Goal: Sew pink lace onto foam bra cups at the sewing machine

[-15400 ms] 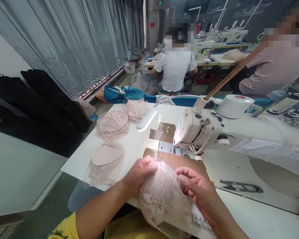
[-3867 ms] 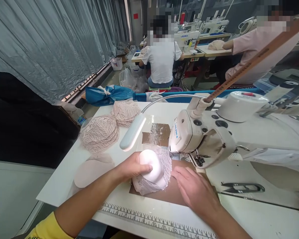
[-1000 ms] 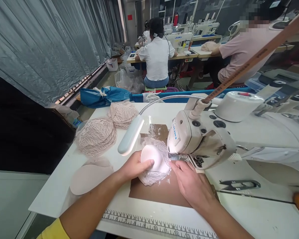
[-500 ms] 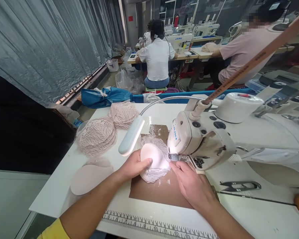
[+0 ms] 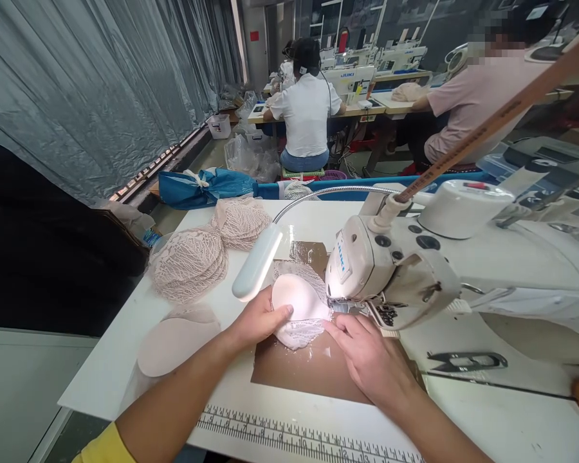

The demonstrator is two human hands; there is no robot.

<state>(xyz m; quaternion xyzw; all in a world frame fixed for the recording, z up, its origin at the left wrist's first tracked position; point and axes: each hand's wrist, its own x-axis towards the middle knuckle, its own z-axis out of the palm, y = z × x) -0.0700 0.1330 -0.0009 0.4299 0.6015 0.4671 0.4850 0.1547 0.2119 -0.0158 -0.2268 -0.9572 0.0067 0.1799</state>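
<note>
Under the needle end of a white sewing machine [image 5: 350,260] lies a smooth, pale pink bra cup [image 5: 296,297] with a piece of patterned lace [image 5: 300,334] showing around it. My left hand [image 5: 260,318] grips the cup's left side, thumb on top and fingers hidden beneath. At the lace's right edge, close to the presser foot, is my right hand [image 5: 361,344]; its index fingertip touches the lace and the other fingers are curled in. Whether the right thumb pinches from below is hidden. Brown cardboard [image 5: 303,373] covers the table under the work.
Stacked lace pieces [image 5: 190,263] and a loose pale cup [image 5: 174,344] lie on the left. A lamp [image 5: 257,263] on a bent neck hangs over the work. Thread snips [image 5: 468,361] rest at the right; a ruler strip [image 5: 309,440] runs along the front. Two people sit at machines beyond.
My right fingertips have slid slightly down and left along the lace edge. The cup and lace have shifted a little up, away from me; my left hand keeps its hold.
</note>
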